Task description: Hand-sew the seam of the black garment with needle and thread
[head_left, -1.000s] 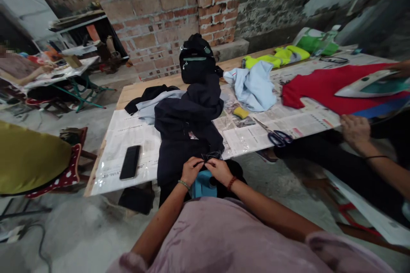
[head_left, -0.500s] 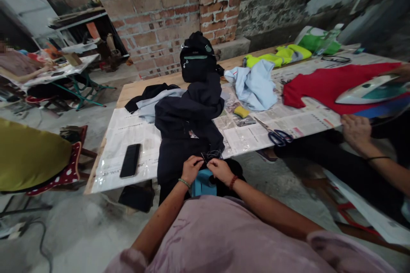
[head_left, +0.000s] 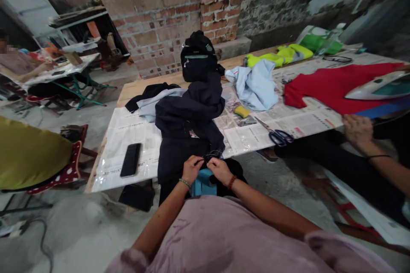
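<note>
My left hand (head_left: 192, 169) and my right hand (head_left: 221, 170) meet at the table's front edge, their fingertips pinched together and almost touching. Thin dark thread (head_left: 214, 153) loops out just beyond the fingertips, and it runs into the pinch. Whether a needle is there too is too small to tell. Directly behind my hands lies a dark navy garment (head_left: 179, 153), bunched up on the table and hanging over its edge. A light blue box-like object (head_left: 204, 183) shows below, between my wrists.
A phone (head_left: 130, 160) lies at left, scissors (head_left: 278, 136) and a yellow sponge (head_left: 242, 111) at right. Behind are a black backpack (head_left: 198, 57) and a pale blue garment (head_left: 254, 85). At far right, a co-worker's hand (head_left: 358, 130) rests near an iron (head_left: 381, 87) on red cloth (head_left: 317, 85).
My hands stay nearly in place, with the fingertips slightly shifted and the thread loops lying lower. The co-worker's iron has slid a little to the right.
</note>
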Motion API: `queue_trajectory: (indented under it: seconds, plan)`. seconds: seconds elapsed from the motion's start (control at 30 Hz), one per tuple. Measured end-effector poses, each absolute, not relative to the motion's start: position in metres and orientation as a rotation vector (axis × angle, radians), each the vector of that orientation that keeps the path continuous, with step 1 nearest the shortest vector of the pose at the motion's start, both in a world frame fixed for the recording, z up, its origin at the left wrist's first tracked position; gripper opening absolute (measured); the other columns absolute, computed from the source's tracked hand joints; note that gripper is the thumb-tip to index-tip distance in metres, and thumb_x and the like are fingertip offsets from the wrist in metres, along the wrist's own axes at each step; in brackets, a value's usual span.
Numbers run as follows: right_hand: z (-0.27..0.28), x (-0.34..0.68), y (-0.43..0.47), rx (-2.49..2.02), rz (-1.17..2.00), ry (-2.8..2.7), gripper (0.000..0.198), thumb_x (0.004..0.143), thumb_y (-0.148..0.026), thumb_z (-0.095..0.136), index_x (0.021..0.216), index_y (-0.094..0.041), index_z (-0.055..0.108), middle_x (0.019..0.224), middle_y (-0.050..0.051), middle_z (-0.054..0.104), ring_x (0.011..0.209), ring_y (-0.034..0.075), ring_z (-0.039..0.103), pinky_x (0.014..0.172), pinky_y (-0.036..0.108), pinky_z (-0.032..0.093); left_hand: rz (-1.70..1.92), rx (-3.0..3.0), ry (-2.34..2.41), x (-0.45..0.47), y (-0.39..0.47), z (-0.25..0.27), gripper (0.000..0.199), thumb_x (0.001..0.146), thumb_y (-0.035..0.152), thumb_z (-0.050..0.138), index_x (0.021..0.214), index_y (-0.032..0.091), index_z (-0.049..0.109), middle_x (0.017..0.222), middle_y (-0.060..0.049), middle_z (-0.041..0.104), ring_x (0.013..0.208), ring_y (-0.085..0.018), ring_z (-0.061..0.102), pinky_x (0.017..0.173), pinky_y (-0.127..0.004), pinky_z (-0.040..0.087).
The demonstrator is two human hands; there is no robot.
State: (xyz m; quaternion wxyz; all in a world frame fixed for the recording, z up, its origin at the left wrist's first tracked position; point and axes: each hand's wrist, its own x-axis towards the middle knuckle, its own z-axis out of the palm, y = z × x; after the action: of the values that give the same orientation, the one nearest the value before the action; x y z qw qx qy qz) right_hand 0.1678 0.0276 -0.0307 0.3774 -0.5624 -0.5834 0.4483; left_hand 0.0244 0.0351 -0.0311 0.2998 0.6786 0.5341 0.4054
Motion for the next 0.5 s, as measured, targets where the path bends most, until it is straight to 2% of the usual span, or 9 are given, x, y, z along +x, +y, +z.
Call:
queue_trajectory:
  seconds: [0.27, 0.5]
  plan:
    - [-0.0265, 0.177, 0.0231, -1.421, 1.256, -1.452, 0.016, 0.064, -0.027, 0.047, 0.053, -0.016, 0.049, 0.049, -0.005, 0.043, 0.048, 0.007, 0.037, 0.047, 0.018, 0.03, 1.105, 1.729, 1.46, 0.0258, 0.0358, -0.0346, 0.011, 0.072, 0.02, 0.058, 0.079, 0.018, 0.066, 0.076, -0.003, 0.062, 0.073, -0.013, 0.058, 0.069, -0.025, 0.047]
    - [-0.0276, 0.1768, 0.0238, -1.411, 1.482, -1.26, 0.01, 0.063, -0.023, 0.046, 0.056, -0.017, 0.049, 0.04, -0.008, 0.039, 0.034, 0.005, 0.033, 0.035, 0.017, 0.025, 1.093, 1.733, 1.493, 0.0255, 0.0357, -0.0322, 0.013, 0.072, 0.019, 0.059, 0.082, 0.018, 0.066, 0.078, -0.003, 0.063, 0.074, -0.013, 0.058, 0.069, -0.024, 0.047]
